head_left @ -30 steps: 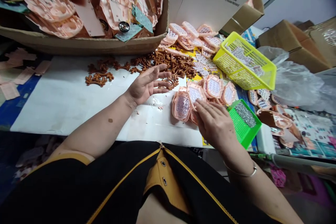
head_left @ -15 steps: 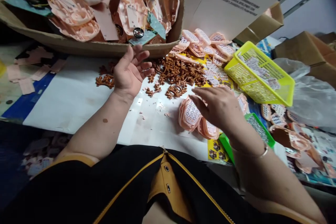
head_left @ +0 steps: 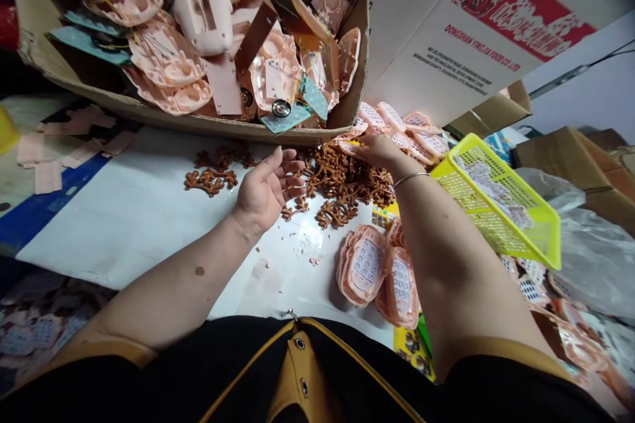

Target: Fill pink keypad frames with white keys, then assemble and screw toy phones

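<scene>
My left hand (head_left: 268, 188) is turned palm up beside the brown pieces, its fingers loosely curled and apart, holding nothing. At the back, my right hand (head_left: 377, 151) reaches over the heap of brown branch-shaped plastic pieces (head_left: 337, 175). Its fingers are on the edge of a pink plastic shell (head_left: 346, 145) at the front of the pink pile; the thumb is hidden. Nearer to me stand stacks of pink shells with printed keypads, one stack (head_left: 364, 264) left of another stack (head_left: 401, 284). A few brown pieces (head_left: 211, 180) lie left of my left hand.
A cardboard box (head_left: 198, 122) full of pink casings and circuit boards stands at the back left. To the right is a yellow basket (head_left: 496, 211) with small printed parts, beside clear plastic bags (head_left: 595, 258). A large white carton (head_left: 436, 46) rises behind.
My right hand has moved from above the keypad shell stacks to the pink pile at the back. My left hand stays open in about the same place. The view has tilted up.
</scene>
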The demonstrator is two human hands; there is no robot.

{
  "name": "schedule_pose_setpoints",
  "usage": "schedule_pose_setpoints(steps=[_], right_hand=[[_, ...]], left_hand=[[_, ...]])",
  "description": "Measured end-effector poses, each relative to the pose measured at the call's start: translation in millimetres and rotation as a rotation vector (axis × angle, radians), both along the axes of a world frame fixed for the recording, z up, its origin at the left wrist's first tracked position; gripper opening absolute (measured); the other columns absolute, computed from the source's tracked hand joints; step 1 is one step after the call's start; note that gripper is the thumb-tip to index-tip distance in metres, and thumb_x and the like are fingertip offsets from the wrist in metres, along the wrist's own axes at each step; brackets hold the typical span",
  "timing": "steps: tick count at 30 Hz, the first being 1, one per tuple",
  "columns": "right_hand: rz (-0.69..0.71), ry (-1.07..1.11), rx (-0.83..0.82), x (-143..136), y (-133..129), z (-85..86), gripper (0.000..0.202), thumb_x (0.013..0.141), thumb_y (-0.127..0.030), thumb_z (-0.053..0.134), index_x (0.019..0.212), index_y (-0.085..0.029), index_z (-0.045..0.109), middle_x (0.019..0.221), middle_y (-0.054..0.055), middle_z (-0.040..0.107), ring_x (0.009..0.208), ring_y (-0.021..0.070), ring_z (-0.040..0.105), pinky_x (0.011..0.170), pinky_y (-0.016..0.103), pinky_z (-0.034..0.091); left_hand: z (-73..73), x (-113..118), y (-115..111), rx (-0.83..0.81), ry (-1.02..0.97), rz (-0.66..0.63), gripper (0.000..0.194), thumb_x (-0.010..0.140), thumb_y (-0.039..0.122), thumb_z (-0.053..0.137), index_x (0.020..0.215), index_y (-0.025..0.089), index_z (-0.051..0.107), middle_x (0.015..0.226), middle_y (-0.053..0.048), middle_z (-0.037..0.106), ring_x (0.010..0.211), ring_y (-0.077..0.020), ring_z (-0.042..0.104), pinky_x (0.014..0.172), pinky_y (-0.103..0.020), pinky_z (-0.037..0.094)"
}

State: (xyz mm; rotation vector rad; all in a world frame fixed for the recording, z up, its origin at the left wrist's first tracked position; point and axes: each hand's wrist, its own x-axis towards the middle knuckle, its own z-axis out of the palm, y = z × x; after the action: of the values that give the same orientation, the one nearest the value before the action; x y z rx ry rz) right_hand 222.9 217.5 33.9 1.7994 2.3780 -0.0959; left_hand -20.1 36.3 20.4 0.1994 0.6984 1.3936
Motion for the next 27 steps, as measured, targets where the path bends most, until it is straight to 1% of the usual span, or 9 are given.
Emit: schedule_pose_setpoints(steps=[3, 7, 10, 13, 16, 20, 22, 25, 27], right_hand=[[-0.016, -0.015, -0.047, 2.0, 7.5, -7.7, 0.032, 0.094, -0.036, 0.049, 0.085, -0.016, 0.072, 0.082, 0.013, 0.073, 0.072, 0.0193, 0.058, 0.068, 0.032, 0.041], [0.069, 0.027, -0.104, 9.9, -5.0, -4.7, 0.037, 0.095, -0.047, 0.049, 0.09, -0.02, 0.073, 0.087, 0.008, 0.076, 0.075, 0.0182, 0.063, 0.072, 0.031, 0.045], [0.123, 0.036, 0.006, 17.1, -28.4, 4.3, 0.032, 0.095, -0.038, 0.047, 0.096, -0.021, 0.074, 0.1, 0.011, 0.077, 0.087, 0.0226, 0.067, 0.081, 0.036, 0.046], [0.146, 0.032, 0.192, 20.1, -57.2, 14.7, 0.038, 0.097, -0.03, 0.037, 0.106, -0.021, 0.074, 0.116, 0.014, 0.074, 0.104, 0.0273, 0.066, 0.094, 0.044, 0.042], [0.169, 0.024, 0.331, 16.6, -76.4, 21.5, 0.041, 0.098, -0.027, 0.035, 0.113, -0.021, 0.072, 0.117, 0.015, 0.073, 0.107, 0.0292, 0.066, 0.095, 0.046, 0.042], [0.064, -0.004, 0.27, 0.6, -70.4, 15.2, 0.038, 0.096, -0.025, 0.039, 0.119, -0.02, 0.069, 0.116, 0.015, 0.073, 0.103, 0.0304, 0.067, 0.088, 0.045, 0.048], [0.034, -0.008, 0.235, -9.8, -59.9, 7.1, 0.036, 0.094, -0.023, 0.043, 0.118, -0.02, 0.069, 0.107, 0.015, 0.074, 0.099, 0.0309, 0.068, 0.083, 0.044, 0.05], [0.026, -0.016, 0.211, -20.5, -49.3, -0.9, 0.025, 0.092, -0.022, 0.049, 0.101, -0.022, 0.072, 0.089, 0.013, 0.073, 0.094, 0.0333, 0.069, 0.082, 0.047, 0.051], [0.02, -0.026, 0.205, -20.3, -49.8, 1.1, 0.022, 0.092, -0.021, 0.049, 0.093, -0.022, 0.071, 0.085, 0.012, 0.071, 0.093, 0.0333, 0.069, 0.084, 0.048, 0.049]], left_hand=[[-0.2, -1.1, 0.8, -0.016, -0.006, -0.002, 0.024, 0.086, 0.04, 0.065, 0.091, 0.016, 0.067, 0.079, -0.004, 0.071, 0.057, -0.0116, 0.063, 0.057, -0.025, 0.053], [-1.3, -0.9, 1.0, -0.012, 0.0, -0.029, 0.024, 0.086, 0.039, 0.065, 0.09, 0.016, 0.067, 0.08, -0.004, 0.072, 0.057, -0.0116, 0.063, 0.057, -0.025, 0.053], [-2.2, 0.3, 0.0, -0.001, 0.025, -0.054, 0.025, 0.083, 0.04, 0.068, 0.09, 0.016, 0.067, 0.081, -0.004, 0.072, 0.058, -0.0116, 0.062, 0.058, -0.026, 0.053], [-3.2, 2.0, -0.6, 0.01, 0.039, -0.082, 0.026, 0.082, 0.039, 0.071, 0.091, 0.016, 0.066, 0.08, -0.003, 0.071, 0.058, -0.0111, 0.062, 0.058, -0.026, 0.054], [-4.0, 4.8, -1.5, 0.018, 0.058, -0.119, 0.026, 0.08, 0.037, 0.073, 0.091, 0.015, 0.066, 0.078, -0.002, 0.07, 0.056, -0.0105, 0.062, 0.056, -0.025, 0.054], [-3.8, 6.5, -2.4, 0.037, 0.083, -0.123, 0.027, 0.079, 0.038, 0.075, 0.09, 0.015, 0.066, 0.077, -0.002, 0.07, 0.054, -0.01, 0.062, 0.054, -0.024, 0.053], [-2.8, 4.6, -1.7, 0.046, 0.087, -0.107, 0.026, 0.079, 0.038, 0.074, 0.089, 0.015, 0.066, 0.077, -0.002, 0.07, 0.054, -0.0101, 0.062, 0.054, -0.024, 0.054], [-1.6, 0.1, 0.4, 0.064, 0.081, -0.07, 0.027, 0.078, 0.04, 0.075, 0.087, 0.016, 0.067, 0.077, -0.003, 0.071, 0.055, -0.0105, 0.063, 0.056, -0.025, 0.054], [-2.0, -2.0, 1.7, 0.081, 0.076, -0.053, 0.028, 0.077, 0.042, 0.076, 0.087, 0.017, 0.067, 0.077, -0.003, 0.071, 0.056, -0.0106, 0.062, 0.056, -0.025, 0.053]])
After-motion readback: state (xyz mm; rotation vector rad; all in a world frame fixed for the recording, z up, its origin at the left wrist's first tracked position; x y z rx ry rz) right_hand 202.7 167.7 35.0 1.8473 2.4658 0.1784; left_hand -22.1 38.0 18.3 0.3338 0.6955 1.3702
